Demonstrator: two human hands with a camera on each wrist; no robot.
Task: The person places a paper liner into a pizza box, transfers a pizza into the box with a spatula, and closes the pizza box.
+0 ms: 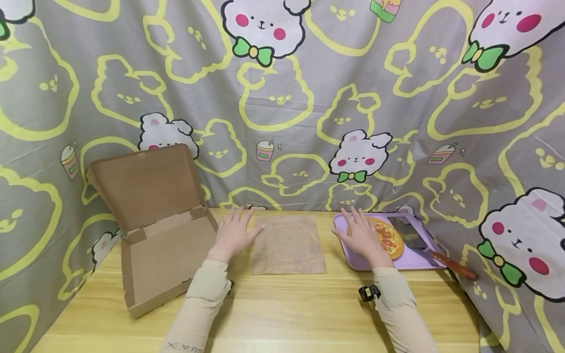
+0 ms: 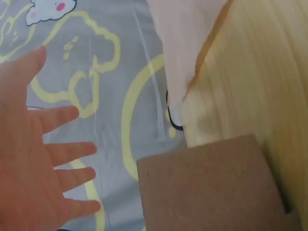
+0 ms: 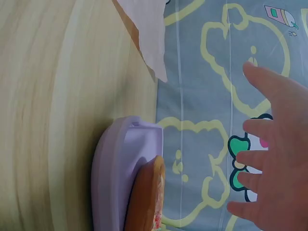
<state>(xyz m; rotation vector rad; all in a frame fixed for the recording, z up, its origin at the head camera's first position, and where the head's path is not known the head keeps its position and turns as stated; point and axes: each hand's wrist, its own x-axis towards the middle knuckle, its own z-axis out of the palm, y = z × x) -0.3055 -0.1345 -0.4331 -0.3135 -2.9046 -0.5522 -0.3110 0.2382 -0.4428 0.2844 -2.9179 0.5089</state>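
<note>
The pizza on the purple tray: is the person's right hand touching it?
Apart. The right wrist view shows the right hand clear of the pizza, with the cartoon-printed curtain visible between them.

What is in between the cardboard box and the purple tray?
In the head view, a sheet of brown paper lies flat on the table between the cardboard box and the purple tray. The left hand shows there too.
</note>
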